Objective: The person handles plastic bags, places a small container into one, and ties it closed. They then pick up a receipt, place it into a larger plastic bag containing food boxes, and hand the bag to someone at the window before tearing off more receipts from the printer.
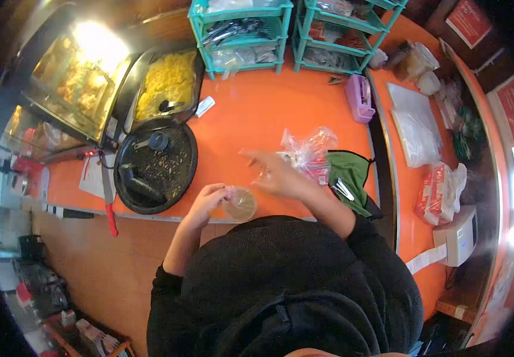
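Head view: the left hand [207,202] pinches a clear plastic bag [243,205] near its top; a snug, high hold should limit spills. The right hand [281,177] has fingers apart.

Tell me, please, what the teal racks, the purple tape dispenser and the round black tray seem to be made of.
Teal racks: probably moulded plastic, slightly glossy, evenly coloured. Purple tape dispenser: likely smooth plastic, catching pale highlights. Round black tray: dull and dark; plastic or coated metal, unclear.
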A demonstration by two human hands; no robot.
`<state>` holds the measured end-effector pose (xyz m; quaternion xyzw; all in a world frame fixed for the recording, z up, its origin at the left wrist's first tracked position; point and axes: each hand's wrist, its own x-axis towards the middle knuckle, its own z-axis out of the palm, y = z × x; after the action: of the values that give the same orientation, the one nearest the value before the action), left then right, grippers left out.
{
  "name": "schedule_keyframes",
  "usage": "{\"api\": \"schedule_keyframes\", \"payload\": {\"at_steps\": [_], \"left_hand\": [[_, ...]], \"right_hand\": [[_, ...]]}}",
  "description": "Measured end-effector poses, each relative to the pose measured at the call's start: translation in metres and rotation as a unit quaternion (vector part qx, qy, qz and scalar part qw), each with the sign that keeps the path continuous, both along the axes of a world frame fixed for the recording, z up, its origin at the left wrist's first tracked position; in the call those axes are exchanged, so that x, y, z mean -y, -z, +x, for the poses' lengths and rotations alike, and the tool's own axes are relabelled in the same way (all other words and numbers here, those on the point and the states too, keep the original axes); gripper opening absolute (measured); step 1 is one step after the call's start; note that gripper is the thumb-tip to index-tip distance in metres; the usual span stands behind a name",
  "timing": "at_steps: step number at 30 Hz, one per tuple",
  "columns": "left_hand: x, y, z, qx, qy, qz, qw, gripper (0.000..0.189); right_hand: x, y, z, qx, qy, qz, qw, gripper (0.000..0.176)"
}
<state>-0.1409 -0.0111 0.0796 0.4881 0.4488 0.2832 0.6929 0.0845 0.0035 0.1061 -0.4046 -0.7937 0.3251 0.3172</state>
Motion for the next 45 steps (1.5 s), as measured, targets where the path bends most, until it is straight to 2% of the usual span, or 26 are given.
{"api": "schedule_keyframes", "payload": {"at_steps": [2,3,5,6,8,9,10,11,14,17,19,20,23,26,29,32,35,38,41,44,45], "left_hand": [[-0.013,0.004,0.003,0.034,-0.022,-0.016,0.999,0.019],[-0.019,0.002,0.007,0.078,-0.035,-0.020,0.996,0.019],[-0.031,-0.006,0.017,0.165,-0.060,-0.031,0.984,0.020],[-0.037,-0.011,0.022,0.198,-0.055,0.000,0.979,0.018],[-0.051,-0.028,0.034,0.179,-0.108,-0.038,0.977,0.016],[-0.061,-0.034,0.041,0.170,-0.136,-0.054,0.975,0.015],[-0.071,-0.034,0.046,0.192,-0.121,-0.032,0.973,0.014],[-0.080,-0.037,0.053,0.174,-0.132,-0.011,0.976,0.015],[-0.099,-0.044,0.074,0.137,-0.154,0.060,0.977,0.023],[-0.112,-0.042,0.093,0.163,-0.127,0.084,0.975,0.027],[-0.121,-0.032,0.102,0.177,-0.118,0.075,0.974,0.030],[-0.124,-0.026,0.106,0.184,-0.115,0.069,0.974,0.032],[-0.132,-0.012,0.114,0.236,-0.082,0.037,0.968,0.028],[-0.128,-0.005,0.128,0.223,-0.099,0.038,0.969,0.022],[-0.121,0.003,0.137,0.127,-0.130,0.098,0.978,0.033],[-0.096,-0.001,0.152,0.042,-0.041,0.191,0.980,0.053],[-0.083,0.005,0.168,-0.129,0.004,0.360,0.924,0.066],[-0.071,-0.009,0.187,-0.275,0.034,0.396,0.876,0.065],[-0.072,-0.008,0.201,-0.278,-0.001,0.270,0.922,0.055],[-0.076,0.008,0.200,-0.235,0.015,0.244,0.941,0.040],[-0.078,0.016,0.198,-0.174,0.012,0.223,0.959,0.033]], "right_hand": [[-0.012,-0.009,0.052,0.041,0.163,0.092,0.981,0.065],[-0.020,-0.006,0.080,0.069,0.260,0.152,0.951,0.065],[-0.027,0.004,0.131,0.184,0.350,0.199,0.897,0.060],[-0.030,0.011,0.142,0.190,0.338,0.102,0.916,0.055],[-0.034,0.027,0.159,0.192,0.303,-0.093,0.929,0.043],[-0.037,0.038,0.162,0.065,0.294,-0.125,0.946,0.039],[-0.042,0.052,0.159,-0.063,0.277,-0.154,0.947,0.036],[-0.047,0.061,0.157,-0.190,0.253,-0.180,0.931,0.032],[-0.062,0.066,0.159,-0.243,0.186,-0.290,0.907,0.026],[-0.063,0.038,0.136,-0.194,0.140,-0.218,0.946,0.031],[-0.069,0.031,0.123,-0.050,0.108,-0.050,0.992,0.036],[-0.072,0.030,0.120,0.024,0.088,0.034,0.995,0.038],[-0.089,0.051,0.116,0.145,-0.028,-0.119,0.982,0.029],[-0.101,0.039,0.120,0.341,-0.128,-0.168,0.916,0.023],[-0.102,0.047,0.139,0.172,-0.122,-0.042,0.977,0.015],[-0.099,0.044,0.152,-0.008,-0.053,-0.126,0.991,0.014],[-0.087,0.043,0.148,-0.056,-0.065,-0.101,0.991,0.023],[-0.069,0.022,0.137,-0.023,-0.022,-0.069,0.997,0.025],[-0.065,0.027,0.136,0.035,0.054,0.116,0.991,0.023],[-0.067,0.026,0.146,-0.040,0.061,0.146,0.987,0.024],[-0.068,0.021,0.154,-0.008,0.051,0.107,0.993,0.025]]}}
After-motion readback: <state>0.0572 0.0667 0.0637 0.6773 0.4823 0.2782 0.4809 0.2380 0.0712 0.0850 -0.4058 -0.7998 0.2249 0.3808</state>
